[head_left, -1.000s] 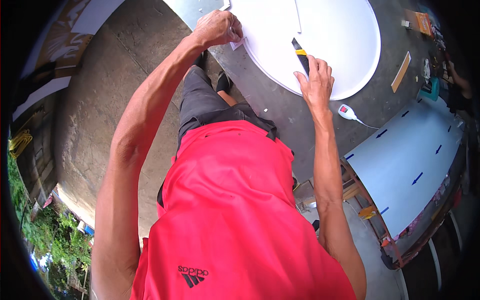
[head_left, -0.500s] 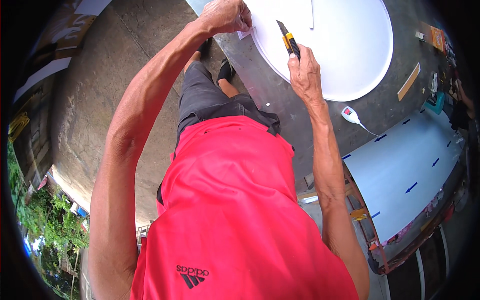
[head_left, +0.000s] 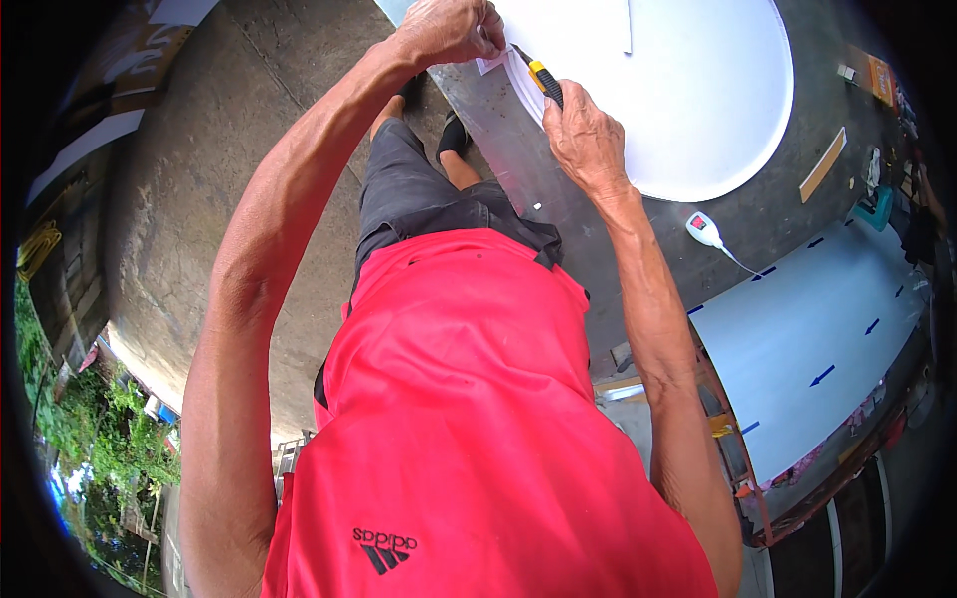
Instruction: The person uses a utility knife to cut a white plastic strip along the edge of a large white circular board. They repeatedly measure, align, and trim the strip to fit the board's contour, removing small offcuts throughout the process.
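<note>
On the grey table lies a large round white panel [head_left: 708, 110] with a raised rim. My right hand [head_left: 588, 145] is wrapped around a yellow and black utility knife [head_left: 545, 82]. Its blade points up and left, with the tip close to my left fingers. At the panel's left edge, my left hand [head_left: 454, 30] is closed, thumb and fingers pinching the edge of a white strip [head_left: 488, 66]. Whether the blade touches the strip, I cannot tell. Part of the left hand is cut off by the top of the view.
A white handheld device [head_left: 703, 229] with a cord lies right of my forearm. Beyond it are a wooden strip [head_left: 822, 165], an orange box [head_left: 881, 80] and a teal tool [head_left: 874, 208]. A pale blue sheet [head_left: 797, 349] with dark blue marks covers a stand at right.
My right hand has moved left with the knife and tilted it, bringing the blade tip from over the panel to beside my left fingers. The left hand stays at the strip.
</note>
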Demonstrator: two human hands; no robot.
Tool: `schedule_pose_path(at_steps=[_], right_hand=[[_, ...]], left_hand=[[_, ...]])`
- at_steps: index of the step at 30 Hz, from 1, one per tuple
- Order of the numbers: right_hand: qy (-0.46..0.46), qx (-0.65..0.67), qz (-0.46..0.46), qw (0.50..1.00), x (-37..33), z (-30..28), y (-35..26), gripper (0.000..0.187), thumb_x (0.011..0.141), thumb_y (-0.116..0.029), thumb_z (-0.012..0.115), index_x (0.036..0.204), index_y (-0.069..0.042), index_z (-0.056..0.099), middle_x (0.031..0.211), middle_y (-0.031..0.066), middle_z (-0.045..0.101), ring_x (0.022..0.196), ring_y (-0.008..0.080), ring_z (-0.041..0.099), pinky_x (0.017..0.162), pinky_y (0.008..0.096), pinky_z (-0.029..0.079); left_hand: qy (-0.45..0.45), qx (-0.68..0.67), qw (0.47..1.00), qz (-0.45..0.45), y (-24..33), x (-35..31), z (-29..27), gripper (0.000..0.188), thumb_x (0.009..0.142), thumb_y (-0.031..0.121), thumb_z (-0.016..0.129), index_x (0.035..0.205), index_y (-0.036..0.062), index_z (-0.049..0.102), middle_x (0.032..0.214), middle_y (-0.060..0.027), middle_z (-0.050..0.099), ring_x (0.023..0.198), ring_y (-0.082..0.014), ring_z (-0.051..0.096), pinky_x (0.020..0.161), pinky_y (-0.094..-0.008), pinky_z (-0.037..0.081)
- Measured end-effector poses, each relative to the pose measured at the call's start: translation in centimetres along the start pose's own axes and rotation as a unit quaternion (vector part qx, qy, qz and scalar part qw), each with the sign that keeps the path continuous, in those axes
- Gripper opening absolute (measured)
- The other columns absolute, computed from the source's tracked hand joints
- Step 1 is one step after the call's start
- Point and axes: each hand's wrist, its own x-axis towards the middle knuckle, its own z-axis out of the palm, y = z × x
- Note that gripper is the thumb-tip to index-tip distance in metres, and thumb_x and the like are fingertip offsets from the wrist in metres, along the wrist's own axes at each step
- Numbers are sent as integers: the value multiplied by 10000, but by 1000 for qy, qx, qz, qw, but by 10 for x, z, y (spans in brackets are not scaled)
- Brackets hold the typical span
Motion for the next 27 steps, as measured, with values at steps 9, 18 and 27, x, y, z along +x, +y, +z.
schedule_pose_path(at_steps=[9,18,27], right_hand=[[1,7,6,1000,-5,1,-1,224,952,-192,631,1055,-32,514,842,171,666,711,349,700,605,450,559],[2,9,7,1000,-4,3,-1,224,957,-201,624,1059,-32,518,835,169,663,711,354,696,611,456,558],[3,7,12,1000,-3,3,-1,227,953,-199,628,1060,-32,519,837,169,665,706,348,697,611,451,559]], left_hand=[[-2,8,1000,-13,3,0,-1,168,724,234,798,838,111,812,791,-74,764,707,-242,717,682,-375,568],[1,20,1000,-12,4,1,0,170,718,234,790,826,105,813,786,-76,763,703,-246,715,685,-378,568],[-8,15,1000,-13,4,2,-2,177,714,228,787,829,96,811,789,-80,765,704,-250,719,691,-376,569]])
